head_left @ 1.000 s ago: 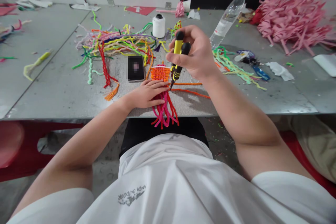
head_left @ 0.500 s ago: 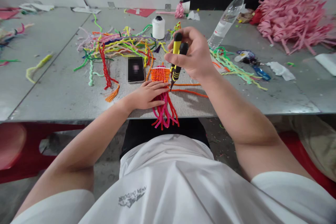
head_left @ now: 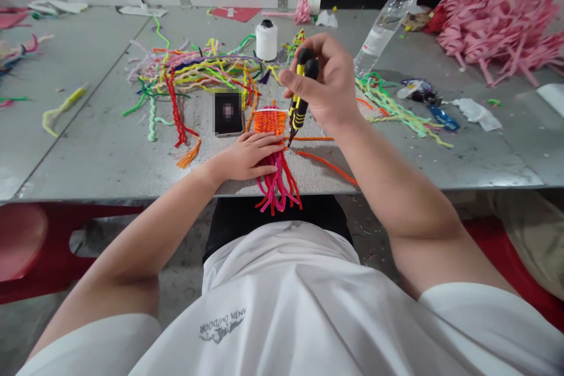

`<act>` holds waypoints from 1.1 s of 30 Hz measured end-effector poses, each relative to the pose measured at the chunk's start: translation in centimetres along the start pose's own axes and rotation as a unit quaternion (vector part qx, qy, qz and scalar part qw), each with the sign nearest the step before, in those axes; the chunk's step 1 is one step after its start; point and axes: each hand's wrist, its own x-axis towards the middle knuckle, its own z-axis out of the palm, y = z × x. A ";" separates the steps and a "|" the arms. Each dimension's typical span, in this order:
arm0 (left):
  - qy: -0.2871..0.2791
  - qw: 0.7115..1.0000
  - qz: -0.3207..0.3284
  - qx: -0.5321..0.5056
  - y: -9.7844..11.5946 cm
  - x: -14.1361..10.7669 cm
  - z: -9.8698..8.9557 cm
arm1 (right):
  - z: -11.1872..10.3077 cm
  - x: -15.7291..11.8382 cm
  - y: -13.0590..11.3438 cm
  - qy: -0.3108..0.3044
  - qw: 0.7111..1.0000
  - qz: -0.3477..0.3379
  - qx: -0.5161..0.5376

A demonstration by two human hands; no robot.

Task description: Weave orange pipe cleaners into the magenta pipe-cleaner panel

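My left hand (head_left: pixel 251 154) lies flat, fingers stretched, across the lower part of a small woven yarn piece (head_left: pixel 269 122) in orange and pink. A fringe of pink and red strands (head_left: pixel 277 182) hangs from it over the table's front edge. My right hand (head_left: pixel 330 79) is closed round pliers (head_left: pixel 300 97) with yellow and black handles. Their dark jaws point down beside the weave's right edge. One orange strand (head_left: pixel 312 138) runs right from the weave. Below it, a loose orange yarn piece (head_left: pixel 326 165) lies apart from the weave.
A phone (head_left: pixel 228 114) lies left of the weave. Behind are a heap of coloured yarn (head_left: pixel 198 67), a white thread spool (head_left: pixel 267 41) and a tilted water bottle (head_left: pixel 388 23). Pale green yarn (head_left: pixel 396 108), keys (head_left: pixel 425 94) and a pink ribbon pile (head_left: pixel 493 29) lie right.
The lower orange strand has come away from the weave's right edge, its near end now lower and to the right. The pliers have shifted slightly right. My left hand stays on the weave.
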 end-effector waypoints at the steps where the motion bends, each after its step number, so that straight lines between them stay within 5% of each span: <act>1: 0.000 1.000 0.000 -0.001 0.0 0.0 0.0 | -0.2 0.0 0.2 0.000 1.000 0.001 -0.010; 7: 0.012 1.000 -0.004 -0.014 -0.1 0.0 -0.2 | -3.0 1.2 1.0 0.018 0.996 -0.036 -0.079; 11: 0.026 0.999 -0.002 -0.034 0.0 0.0 -0.4 | -5.3 1.9 1.0 0.051 0.987 -0.138 -0.061; 18: 0.163 0.983 0.002 -0.087 -0.3 0.4 -0.3 | -8.9 1.2 0.2 -0.055 0.947 -0.153 -0.278; 23: 0.265 0.962 0.007 -0.062 0.2 1.1 -0.9 | -10.6 0.5 3.4 -0.131 0.907 -0.105 -0.386; 27: 0.142 0.988 -0.031 0.045 1.1 2.3 -1.3 | -11.4 -0.5 6.2 -0.195 0.881 -0.134 -0.410; 29: 0.084 0.992 -0.039 0.091 1.5 2.8 -1.4 | -11.6 -1.1 6.9 -0.185 0.883 -0.153 -0.404; 33: 0.056 0.992 -0.036 0.103 1.9 3.7 -2.3 | -11.8 -2.3 7.6 -0.119 0.914 -0.124 -0.368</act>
